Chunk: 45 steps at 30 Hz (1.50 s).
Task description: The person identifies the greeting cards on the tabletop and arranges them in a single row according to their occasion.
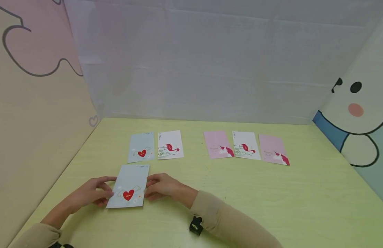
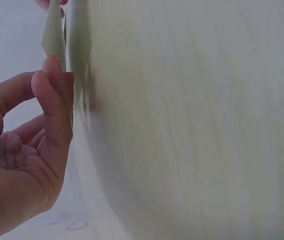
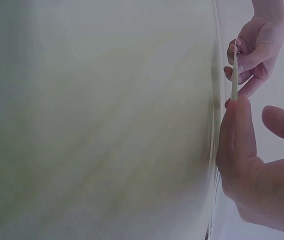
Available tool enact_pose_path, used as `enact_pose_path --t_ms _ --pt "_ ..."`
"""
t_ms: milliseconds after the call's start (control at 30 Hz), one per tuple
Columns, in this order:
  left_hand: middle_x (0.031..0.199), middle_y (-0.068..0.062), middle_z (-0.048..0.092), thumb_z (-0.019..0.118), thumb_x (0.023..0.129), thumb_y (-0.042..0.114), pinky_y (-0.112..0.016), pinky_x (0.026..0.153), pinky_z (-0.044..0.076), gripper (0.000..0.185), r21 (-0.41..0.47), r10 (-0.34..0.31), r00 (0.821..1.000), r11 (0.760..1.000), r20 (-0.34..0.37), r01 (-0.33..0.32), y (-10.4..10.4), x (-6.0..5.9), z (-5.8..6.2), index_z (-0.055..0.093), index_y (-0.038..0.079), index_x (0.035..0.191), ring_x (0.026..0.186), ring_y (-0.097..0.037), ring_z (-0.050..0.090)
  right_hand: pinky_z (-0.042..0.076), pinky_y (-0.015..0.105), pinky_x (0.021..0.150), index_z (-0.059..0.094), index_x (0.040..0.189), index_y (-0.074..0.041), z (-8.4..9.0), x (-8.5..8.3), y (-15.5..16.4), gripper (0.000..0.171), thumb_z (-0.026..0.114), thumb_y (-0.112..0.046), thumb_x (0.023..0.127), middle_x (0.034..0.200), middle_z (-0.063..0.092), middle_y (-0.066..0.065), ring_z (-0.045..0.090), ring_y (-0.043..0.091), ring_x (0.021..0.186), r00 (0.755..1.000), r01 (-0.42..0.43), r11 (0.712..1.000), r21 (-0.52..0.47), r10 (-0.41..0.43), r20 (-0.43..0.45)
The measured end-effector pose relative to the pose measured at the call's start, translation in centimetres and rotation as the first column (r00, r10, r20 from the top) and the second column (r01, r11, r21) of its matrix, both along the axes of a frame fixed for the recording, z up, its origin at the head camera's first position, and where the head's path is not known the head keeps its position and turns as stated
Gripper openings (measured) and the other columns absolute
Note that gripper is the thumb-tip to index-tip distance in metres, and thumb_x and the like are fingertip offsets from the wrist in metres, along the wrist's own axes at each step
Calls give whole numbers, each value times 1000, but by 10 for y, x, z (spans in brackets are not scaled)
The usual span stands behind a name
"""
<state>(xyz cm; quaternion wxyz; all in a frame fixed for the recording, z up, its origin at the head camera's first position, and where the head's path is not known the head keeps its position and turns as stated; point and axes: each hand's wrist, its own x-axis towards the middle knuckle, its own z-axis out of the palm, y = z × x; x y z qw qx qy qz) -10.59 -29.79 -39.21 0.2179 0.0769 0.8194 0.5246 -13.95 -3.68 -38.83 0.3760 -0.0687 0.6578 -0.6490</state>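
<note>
A light blue card with a red winged heart point(image 1: 129, 187) is lifted slightly off the green table point(image 1: 241, 199) at the front left. My left hand point(image 1: 98, 193) pinches its left edge and my right hand point(image 1: 157, 187) pinches its right edge. The left wrist view shows the card edge-on point(image 2: 56, 35) with my left fingertips point(image 2: 57, 85) against it. The right wrist view shows the same thin card edge point(image 3: 234, 80), my right hand point(image 3: 242, 145) touching it from below and my left hand point(image 3: 257, 45) gripping its far end.
Behind the held card lie a second blue heart card point(image 1: 141, 147) and a white flamingo card point(image 1: 170, 145). Further right lie a pink unicorn card point(image 1: 218, 144), another flamingo card point(image 1: 245, 145) and another pink card point(image 1: 273, 149). Panels wall the table on three sides.
</note>
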Motion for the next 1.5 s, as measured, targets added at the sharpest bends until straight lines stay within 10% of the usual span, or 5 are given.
enact_pose_path --t_ms 1500 --pt "74 -9 49 64 78 9 -32 51 49 60 -260 69 996 962 -62 -83 -1 -2 7 35 -15 125 58 -23 55 51 33 69 46 121 3 0 -3 -17 43 61 -4 81 89 54 8 61 21 73 1000 -3 998 58 4 -9"
